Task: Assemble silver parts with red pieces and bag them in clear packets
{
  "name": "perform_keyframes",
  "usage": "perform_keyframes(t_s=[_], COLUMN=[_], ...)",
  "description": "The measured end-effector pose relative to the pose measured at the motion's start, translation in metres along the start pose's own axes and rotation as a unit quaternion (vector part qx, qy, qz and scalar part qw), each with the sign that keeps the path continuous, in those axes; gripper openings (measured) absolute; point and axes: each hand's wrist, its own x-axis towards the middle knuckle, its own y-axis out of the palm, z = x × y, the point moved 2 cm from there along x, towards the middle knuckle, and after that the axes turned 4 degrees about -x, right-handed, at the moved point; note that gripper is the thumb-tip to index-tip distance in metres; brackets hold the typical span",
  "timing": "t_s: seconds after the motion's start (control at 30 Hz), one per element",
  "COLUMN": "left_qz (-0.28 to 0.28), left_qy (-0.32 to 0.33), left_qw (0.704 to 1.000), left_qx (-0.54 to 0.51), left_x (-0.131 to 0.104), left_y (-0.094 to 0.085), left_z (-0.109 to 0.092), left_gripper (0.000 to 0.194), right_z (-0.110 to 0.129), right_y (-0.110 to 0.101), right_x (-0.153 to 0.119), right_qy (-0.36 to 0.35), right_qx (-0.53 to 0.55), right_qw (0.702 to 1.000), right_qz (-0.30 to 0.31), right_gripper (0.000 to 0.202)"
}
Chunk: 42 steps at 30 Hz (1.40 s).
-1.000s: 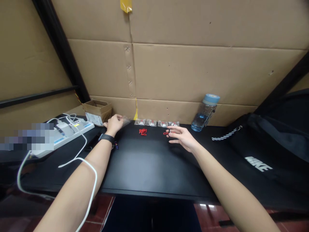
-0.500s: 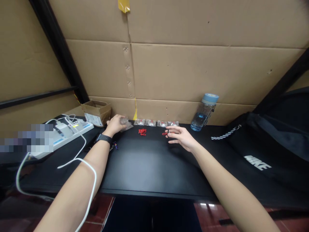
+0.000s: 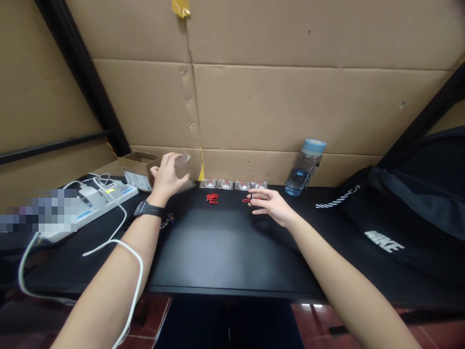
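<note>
My left hand (image 3: pixel 167 178) is raised beside the cardboard box, its thumb and fingers curved around a crumpled clear plastic bag (image 3: pixel 182 161). Part of the bag is hidden behind the fingers. Over the back half of the desk, my right hand (image 3: pixel 271 206) has its thumb and fingers close together on a thin red cord loop (image 3: pixel 246 200) with a small dark part at the fingertips. A small pile of red cord loops (image 3: pixel 212 198) lies between the hands. Behind it, several round silvery pieces in clear wrappers (image 3: pixel 226 184) form a row along the cardboard wall.
An open cardboard box (image 3: pixel 140 169) stands at back left, near a white power strip (image 3: pixel 87 213) with cables. A white cable (image 3: pixel 136 257) crosses my left forearm. At right are a blue-lidded water bottle (image 3: pixel 305 167) and a black bag (image 3: pixel 392 213). Small keyrings (image 3: pixel 167 221) lie by my left wrist.
My left hand has risen from the desk and shifted slightly left, and the clear bag now stands taller beside its fingers. My right hand stays nearly still with the red cord loop.
</note>
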Motion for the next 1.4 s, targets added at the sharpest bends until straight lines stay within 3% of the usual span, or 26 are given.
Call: perform_keyframes(t_s=[0.1, 0.17, 0.23, 0.33, 0.4, 0.47, 0.57, 0.7, 0.9, 1.0, 1.2, 1.4], left_qz=[-0.032, 0.005, 0.078, 0.201, 0.237, 0.252, 0.277, 0.322, 0.388, 0.416, 0.409, 0.408], left_qy=[0.063, 0.103, 0.117, 0.211, 0.271, 0.296, 0.311, 0.333, 0.328, 0.324, 0.327, 0.312], left_qw=[0.995, 0.986, 0.976, 0.941, 0.917, 0.904, 0.887, 0.86, 0.836, 0.824, 0.837, 0.845], left_qx=[-0.068, -0.128, -0.168, -0.173, -0.17, -0.175, -0.2, -0.214, -0.206, -0.208, -0.155, -0.147], left_x=[-0.003, -0.012, -0.027, -0.056, -0.072, -0.082, -0.087, -0.089, -0.091, -0.09, -0.094, -0.096], left_y=[-0.012, -0.008, 0.008, 0.04, 0.06, 0.073, 0.08, 0.074, 0.062, 0.059, 0.064, 0.069], left_z=[-0.039, -0.068, -0.094, -0.126, -0.138, -0.143, -0.144, -0.144, -0.147, -0.146, -0.141, -0.14], left_gripper=[0.051, 0.061, 0.068, 0.028, 0.016, 0.016, 0.018, 0.021, 0.045, 0.042, 0.042, 0.055], right_z=[0.0, 0.002, 0.004, 0.006, 0.007, 0.007, 0.006, 0.008, 0.014, 0.014, 0.023, 0.036], right_y=[-0.004, -0.008, -0.015, -0.027, -0.034, -0.04, -0.046, -0.049, -0.049, -0.05, -0.048, -0.043], right_x=[0.001, 0.002, 0.003, 0.003, 0.003, 0.004, 0.005, 0.004, 0.002, 0.002, -0.006, -0.017], right_qy=[-0.009, -0.016, -0.029, -0.047, -0.058, -0.07, -0.083, -0.101, -0.112, -0.113, -0.124, -0.12], right_qx=[-0.017, -0.033, -0.054, -0.09, -0.107, -0.117, -0.144, -0.202, -0.292, -0.34, -0.451, -0.494], right_qw=[1.0, 0.999, 0.996, 0.99, 0.985, 0.982, 0.978, 0.966, 0.941, 0.925, 0.879, 0.861], right_qz=[-0.012, -0.033, -0.061, -0.102, -0.12, -0.127, -0.125, -0.128, -0.128, -0.125, -0.093, -0.037], right_gripper=[0.048, 0.051, 0.055, 0.056, 0.053, 0.05, 0.046, 0.043, 0.041, 0.038, 0.032, 0.023])
